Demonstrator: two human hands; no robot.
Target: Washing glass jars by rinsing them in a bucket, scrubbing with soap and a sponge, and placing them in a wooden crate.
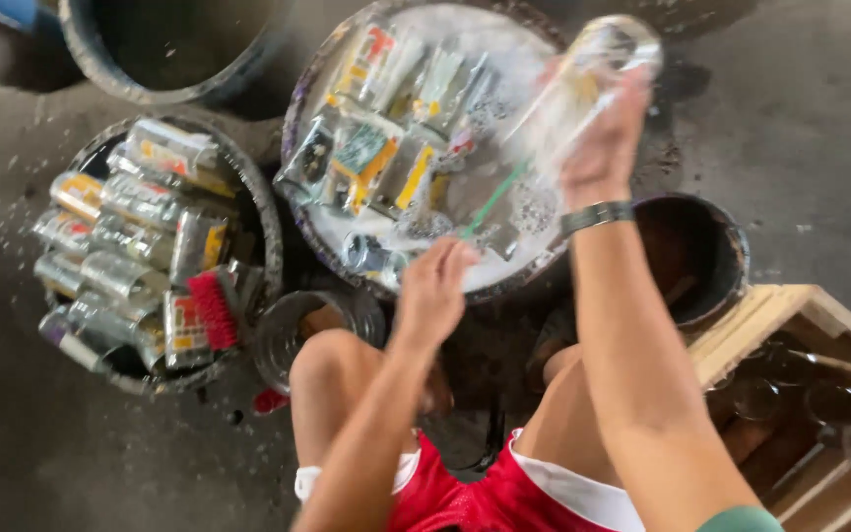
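My right hand [603, 148] grips a clear glass bottle [583, 84], blurred and tilted, above the right side of a round basin [297, 118] of soapy water holding several labelled bottles. A metal watch sits on that wrist. My left hand [435, 291] is closed on the end of a thin green stick [492, 202] that points up toward the bottle. My bare knees and red shorts show below.
A second tub [260, 212] at the left holds several labelled bottles and a red brush [214, 308]. A dark empty tub [179, 49] sits top left, a small bucket [711, 261] at right. A wooden crate [770, 315] with bottles stands bottom right. Wet concrete floor.
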